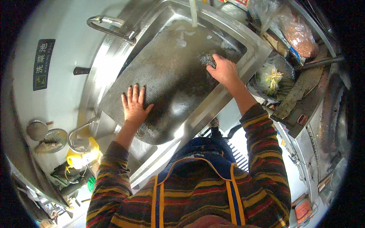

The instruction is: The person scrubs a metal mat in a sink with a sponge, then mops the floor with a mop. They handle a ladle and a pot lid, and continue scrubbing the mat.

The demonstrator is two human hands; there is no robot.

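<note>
A large sheet with a honeycomb-like texture (pixel 162 71) lies slanting across a stainless steel sink (pixel 258 47), its near end resting over the rim. My left hand (pixel 133 107) is pressed flat on the near left part of this sheet, fingers spread and holding nothing. Farther right, my right hand (pixel 225 69) grips a metal wire scourer (pixel 207 59) against the far right part of the sheet. Murky water with patches of suds (pixel 182 42) covers the sheet's far end. The underside of the scourer is hidden.
A curved faucet (pixel 109 27) rises at the sink's left edge. A pale pipe (pixel 193 14) hangs over the far end. Plastic bags (pixel 302 40) and a bag with wooden picks (pixel 273 78) sit right. At lower left are a yellow jug (pixel 82 155) and strainers (pixel 37 130).
</note>
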